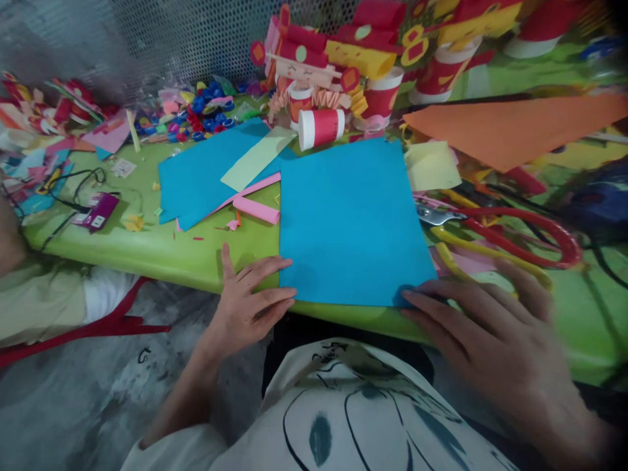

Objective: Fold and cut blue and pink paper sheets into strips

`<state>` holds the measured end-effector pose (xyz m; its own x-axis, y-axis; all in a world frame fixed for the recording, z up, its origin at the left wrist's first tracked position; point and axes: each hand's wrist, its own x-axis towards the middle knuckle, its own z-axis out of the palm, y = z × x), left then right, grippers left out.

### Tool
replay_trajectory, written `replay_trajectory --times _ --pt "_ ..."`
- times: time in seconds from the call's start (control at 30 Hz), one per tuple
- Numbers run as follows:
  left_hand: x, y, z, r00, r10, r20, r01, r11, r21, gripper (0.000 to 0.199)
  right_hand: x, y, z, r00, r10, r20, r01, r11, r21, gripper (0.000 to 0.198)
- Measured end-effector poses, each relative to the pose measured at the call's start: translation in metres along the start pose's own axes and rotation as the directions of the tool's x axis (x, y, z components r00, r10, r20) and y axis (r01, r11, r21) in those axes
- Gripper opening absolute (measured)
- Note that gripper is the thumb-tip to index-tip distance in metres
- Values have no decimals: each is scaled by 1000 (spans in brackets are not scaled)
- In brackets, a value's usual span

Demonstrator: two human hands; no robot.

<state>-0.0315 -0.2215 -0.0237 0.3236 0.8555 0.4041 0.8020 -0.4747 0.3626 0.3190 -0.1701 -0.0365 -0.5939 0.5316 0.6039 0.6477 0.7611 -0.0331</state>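
A square sheet of blue paper (pixel 353 222) lies flat on the green-covered table in front of me. My left hand (pixel 252 297) is at its lower left corner, fingers stretched and spread, with fingertips touching the left edge. At the lower right corner, my right hand (pixel 490 333) has its thumb and index finger close together on the paper. Large scissors (pixel 520 229) with red and yellow handles lie just beyond my right hand, their blades partly under the sheet. Left of the sheet are more blue paper (pixel 206 176), a pale green strip (pixel 258 157) and a pink paper roll (pixel 256 210).
Paper-cup figures (pixel 314 72) stand at the back by a perforated metal panel. A red-and-white cup (pixel 321 129) lies on its side. Orange paper (pixel 520 127) is at the right. A purple box (pixel 98 210) with a cord lies left, near another person's leg (pixel 44 301) on a red chair.
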Motion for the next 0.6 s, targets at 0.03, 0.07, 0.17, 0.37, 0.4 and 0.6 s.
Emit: replay_trajectory --times 0.03,0.07,0.17,0.37,0.4,0.6 --pt "0 0 0 1000 -12 9 12 1000 -6 14 0 2 -1 1000 -12 13 12 1000 -6 19" --pt "1 1 0 1000 -25 13 25 1000 -15 15 0 3 -2 999 -22 30 23 1000 -9 19" --pt "4 3 0 997 -82 6 83 994 -67 16 1 8 -4 997 -46 61 47 999 -22 18" --pt "8 8 2 964 -265 14 265 954 -141 19 6 15 -3 996 30 79 -31 1000 0 8" --pt "8 8 2 958 -286 19 285 947 -145 19 7 15 -2 995 57 82 -58 998 10 9" --pt "7 9 2 931 -362 42 363 914 -179 19 14 17 -3 981 140 136 -149 987 55 22"
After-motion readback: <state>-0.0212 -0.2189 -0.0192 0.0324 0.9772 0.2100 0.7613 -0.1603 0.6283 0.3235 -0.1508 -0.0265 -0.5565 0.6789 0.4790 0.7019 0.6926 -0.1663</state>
